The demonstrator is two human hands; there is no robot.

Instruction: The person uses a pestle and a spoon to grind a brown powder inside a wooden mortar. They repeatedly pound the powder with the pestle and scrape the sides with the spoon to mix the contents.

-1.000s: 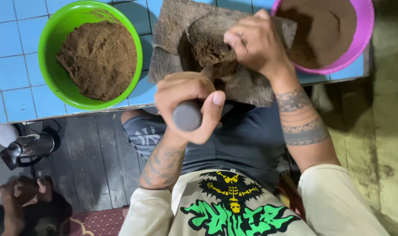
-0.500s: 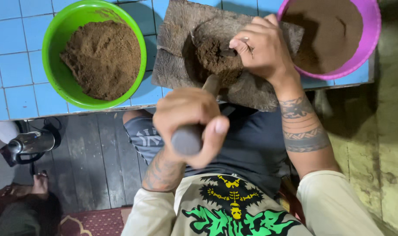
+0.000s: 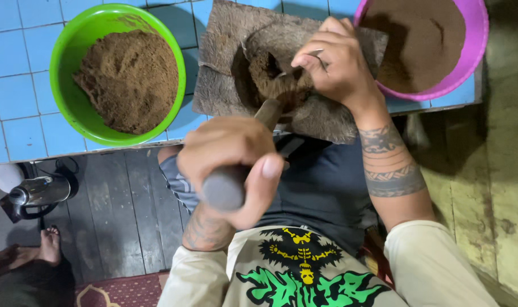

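Bowls: two, green bowl (image 3: 71,51) and pink bowl (image 3: 478,40), both holding brown powder. One stone mortar (image 3: 230,91), one pestle (image 3: 227,182). Left hand (image 3: 236,165) fisted on pestle, now closer to camera than before, tip in mortar. Right hand (image 3: 333,62) curled over mortar hollow, touching the clump inside.

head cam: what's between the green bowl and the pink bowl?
The brown bark-like slab on the blue tiles, with the right hand pressing the mound on it. Head view shows it.
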